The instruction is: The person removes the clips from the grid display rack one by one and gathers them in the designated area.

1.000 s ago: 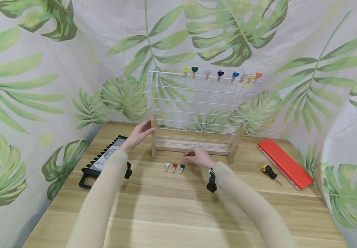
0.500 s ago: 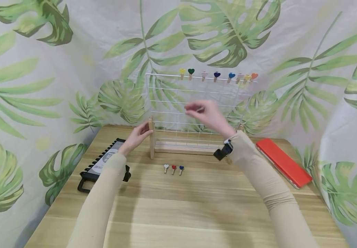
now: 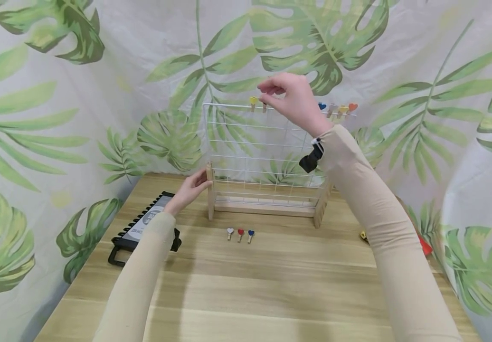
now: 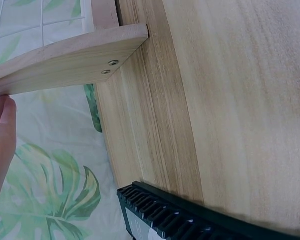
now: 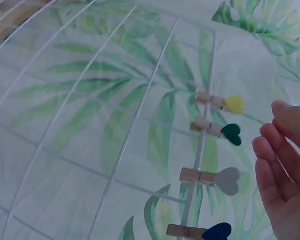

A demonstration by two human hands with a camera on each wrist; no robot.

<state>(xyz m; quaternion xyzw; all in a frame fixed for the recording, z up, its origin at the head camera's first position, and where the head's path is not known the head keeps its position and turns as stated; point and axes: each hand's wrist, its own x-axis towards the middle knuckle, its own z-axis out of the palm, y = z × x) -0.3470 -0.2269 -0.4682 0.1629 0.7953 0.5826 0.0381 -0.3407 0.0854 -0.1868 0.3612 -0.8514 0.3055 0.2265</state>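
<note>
My left hand (image 3: 189, 191) holds the left wooden side post (image 3: 211, 197) of a white wire grid rack (image 3: 267, 142); in the left wrist view its fingers reach the post's outer face. Heart-topped clothespins stand clipped along the top rail. My right hand (image 3: 295, 99) is raised at that rail, overlapping some of them in the head view. In the right wrist view its thumb and fingers are apart, loosely bent, with nothing between them, beside a yellow-heart clothespin (image 5: 233, 104) and a green-heart clothespin (image 5: 231, 134). Below these are a grey-heart clothespin (image 5: 226, 181) and a dark blue one (image 5: 217, 231).
White (image 3: 230, 233), red (image 3: 240, 235) and blue (image 3: 250, 236) heart clothespins lie in a row on the wooden table (image 3: 229, 294). A black-edged case (image 3: 143, 223) lies at the left. My right sleeve mostly covers a red case (image 3: 424, 245) and a screwdriver (image 3: 363, 236).
My right hand has risen from the tabletop by the loose clothespins, past the grid, up to the top rail near its left part. The left hand stays on the post.
</note>
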